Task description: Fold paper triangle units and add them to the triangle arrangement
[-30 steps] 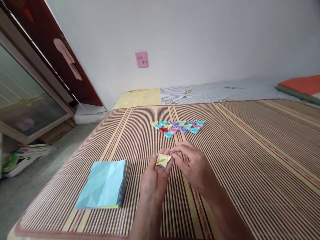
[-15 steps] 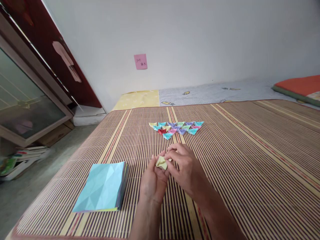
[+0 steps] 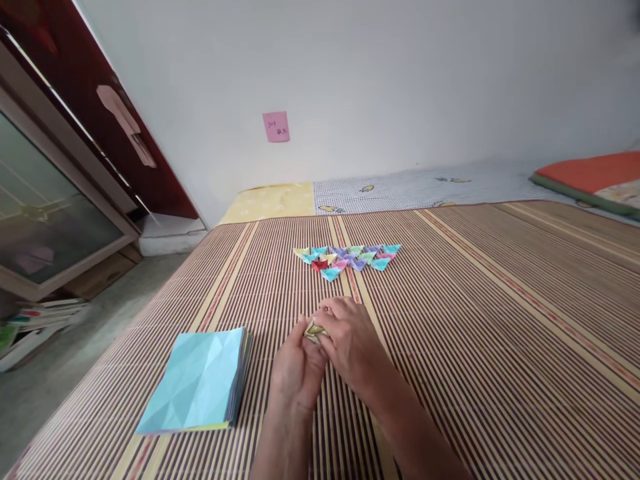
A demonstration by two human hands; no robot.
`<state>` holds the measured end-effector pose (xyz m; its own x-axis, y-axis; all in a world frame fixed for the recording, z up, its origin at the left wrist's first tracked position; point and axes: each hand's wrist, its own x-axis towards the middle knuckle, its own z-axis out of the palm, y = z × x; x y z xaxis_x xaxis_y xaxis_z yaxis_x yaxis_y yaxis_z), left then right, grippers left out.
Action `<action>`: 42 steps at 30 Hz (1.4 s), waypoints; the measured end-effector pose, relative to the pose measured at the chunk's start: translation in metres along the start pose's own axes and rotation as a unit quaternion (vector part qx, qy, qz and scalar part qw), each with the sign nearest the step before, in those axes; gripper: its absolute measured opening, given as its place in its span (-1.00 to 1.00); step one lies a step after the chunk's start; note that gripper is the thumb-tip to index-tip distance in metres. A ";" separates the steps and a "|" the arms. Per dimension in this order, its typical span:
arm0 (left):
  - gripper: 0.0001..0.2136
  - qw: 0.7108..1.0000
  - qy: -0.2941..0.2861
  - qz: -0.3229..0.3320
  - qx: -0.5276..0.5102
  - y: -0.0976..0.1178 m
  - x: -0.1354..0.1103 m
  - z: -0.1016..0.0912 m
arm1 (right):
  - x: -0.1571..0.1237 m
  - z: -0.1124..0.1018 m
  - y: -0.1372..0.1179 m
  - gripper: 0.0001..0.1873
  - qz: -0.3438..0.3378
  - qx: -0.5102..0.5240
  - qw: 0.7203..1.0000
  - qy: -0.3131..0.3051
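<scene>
Both of my hands meet over the striped bamboo mat (image 3: 500,320), pinching a small folded yellow paper piece (image 3: 315,329). My left hand (image 3: 295,370) holds it from below and behind. Fingers of my right hand (image 3: 350,340) curl over its top, hiding most of the paper. Beyond my hands, several small folded paper triangles (image 3: 347,260) in blue, pink, purple, red and yellow lie packed together in a wedge shape. To the left of my left hand lies a stack of square coloured sheets (image 3: 195,380) with a creased light-blue one on top.
The mat covers a bed with a patterned sheet (image 3: 400,187) at the far end against a white wall bearing a pink sticky note (image 3: 276,127). An orange cushion (image 3: 590,173) lies far right. At left stand a glass-fronted cabinet (image 3: 50,213) and books (image 3: 35,320) on the floor.
My hands have closed together around the yellow piece and sunk toward the mat; the piece, open in my left palm before, is now mostly covered by my right fingers.
</scene>
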<state>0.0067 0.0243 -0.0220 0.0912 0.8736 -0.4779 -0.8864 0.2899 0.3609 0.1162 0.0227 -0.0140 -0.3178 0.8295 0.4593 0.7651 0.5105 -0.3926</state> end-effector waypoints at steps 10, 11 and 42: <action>-0.64 0.999 -0.033 0.008 0.028 0.001 -0.004 0.003 | -0.001 0.003 0.002 -0.79 0.017 0.075 0.997 0.017; -0.65 0.999 -0.035 0.007 0.032 0.002 -0.004 0.003 | -0.002 0.002 0.003 -0.79 0.015 0.086 0.996 0.025; -0.57 0.997 0.053 0.008 0.064 0.013 0.009 -0.008 | 0.076 0.031 0.160 -0.67 0.178 -0.161 0.970 -0.035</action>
<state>-0.0077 0.0324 -0.0282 0.0239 0.8343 -0.5508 -0.8220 0.3300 0.4641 0.1970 0.1743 -0.0670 -0.0310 0.9594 0.2805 0.9652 0.1016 -0.2408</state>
